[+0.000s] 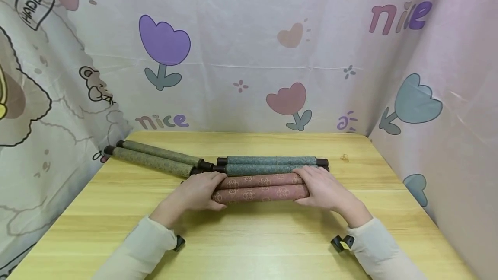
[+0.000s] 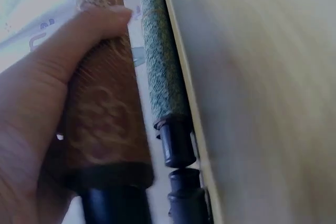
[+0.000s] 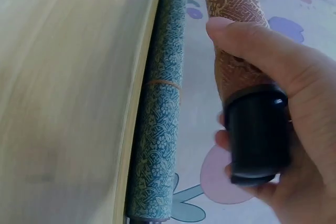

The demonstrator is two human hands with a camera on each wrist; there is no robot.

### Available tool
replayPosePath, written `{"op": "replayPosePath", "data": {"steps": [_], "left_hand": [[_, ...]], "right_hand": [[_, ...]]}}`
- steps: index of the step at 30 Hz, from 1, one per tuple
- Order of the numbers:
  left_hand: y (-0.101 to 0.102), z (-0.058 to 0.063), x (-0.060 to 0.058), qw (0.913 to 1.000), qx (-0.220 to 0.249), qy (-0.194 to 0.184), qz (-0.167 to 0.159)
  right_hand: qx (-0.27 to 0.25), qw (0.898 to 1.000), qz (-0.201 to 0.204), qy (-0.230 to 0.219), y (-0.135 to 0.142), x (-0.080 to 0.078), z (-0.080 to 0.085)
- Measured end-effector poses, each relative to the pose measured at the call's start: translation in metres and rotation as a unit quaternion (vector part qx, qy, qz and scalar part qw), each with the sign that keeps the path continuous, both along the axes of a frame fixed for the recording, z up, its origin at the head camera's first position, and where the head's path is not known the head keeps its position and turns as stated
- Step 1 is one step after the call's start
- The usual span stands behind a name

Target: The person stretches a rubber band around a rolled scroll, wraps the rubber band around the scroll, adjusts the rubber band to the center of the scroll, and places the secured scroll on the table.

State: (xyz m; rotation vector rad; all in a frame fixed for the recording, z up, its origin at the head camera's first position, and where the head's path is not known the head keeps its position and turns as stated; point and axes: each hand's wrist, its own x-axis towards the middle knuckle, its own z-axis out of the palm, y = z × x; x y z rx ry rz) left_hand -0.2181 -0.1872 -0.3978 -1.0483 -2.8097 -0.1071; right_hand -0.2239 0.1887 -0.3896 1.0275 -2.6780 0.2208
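Both hands hold a red hanging scroll (image 1: 260, 188), rolled from both ends into two parallel rolls with a gold floral pattern. My left hand (image 1: 199, 191) grips its left end, and in the left wrist view the thumb (image 2: 113, 22) lies across the patterned roll, above a black end knob (image 2: 116, 203). At the other end my right hand (image 1: 326, 190) curls round the scroll; its thumb (image 3: 236, 32) presses the roll near another black knob (image 3: 258, 135). Just beyond lies a teal scroll (image 1: 272, 160) with black ends, partly hidden behind the red one.
An olive-green scroll (image 1: 155, 161), also double-rolled, lies slanted at the back left, one end near the teal scroll. A thin rubber band (image 1: 344, 157) is on the wooden table (image 1: 256, 245) at the back right. Printed curtains (image 1: 233, 42) enclose the back and sides.
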Motion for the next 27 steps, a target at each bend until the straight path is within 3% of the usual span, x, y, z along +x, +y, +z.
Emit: {"op": "replayPosePath", "data": {"steps": [5,11,17,27], "left_hand": [[-0.0029,0.0058,0.0001,0.9991,-0.002,0.035,-0.023],[-0.0055,0.0039,-0.0009,0.9992,0.007,0.025,-0.030],[-0.0069,0.0024,-0.0020,0.9984,0.011,0.041,-0.038],[-0.0074,0.0019,-0.0025,0.9979,0.013,0.046,-0.044]], "right_hand": [[0.032,0.999,-0.016,-0.018,0.0018,0.0003,-0.0005],[0.056,0.998,-0.001,0.020,0.0025,-0.0017,-0.0035],[0.063,0.997,0.014,0.052,0.0012,-0.0034,-0.0071],[0.051,0.996,0.026,0.067,-0.0011,-0.0040,-0.0078]]}}
